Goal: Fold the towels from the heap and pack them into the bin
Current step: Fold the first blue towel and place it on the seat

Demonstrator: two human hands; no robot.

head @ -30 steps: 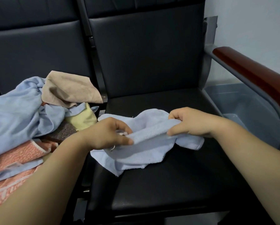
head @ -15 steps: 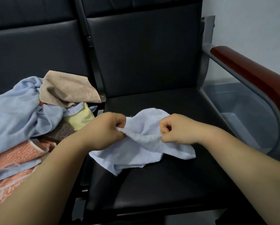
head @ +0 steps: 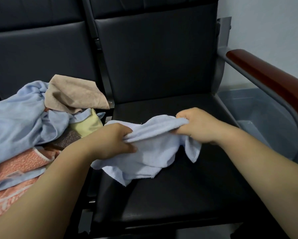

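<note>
A small light blue towel (head: 150,156) lies crumpled on the black seat (head: 179,195). My left hand (head: 108,144) grips its upper edge on the left. My right hand (head: 196,125) grips the same edge on the right, so the edge runs stretched between them while the rest droops onto the seat. The heap (head: 23,128) on the seat to the left holds a large blue cloth, a beige towel (head: 74,95), a yellow-green one (head: 87,125) and orange patterned ones (head: 18,163). The grey plastic bin (head: 265,118) stands on the floor at the right, beyond the armrest.
A red-brown wooden armrest (head: 272,80) on a grey metal frame rises between the seat and the bin. Black backrests (head: 153,57) close off the far side. A light wall stands behind the bin.
My hands, close together half a second ago, have moved apart along the towel's edge, and the towel is pulled wider and lifted a little off the seat.
</note>
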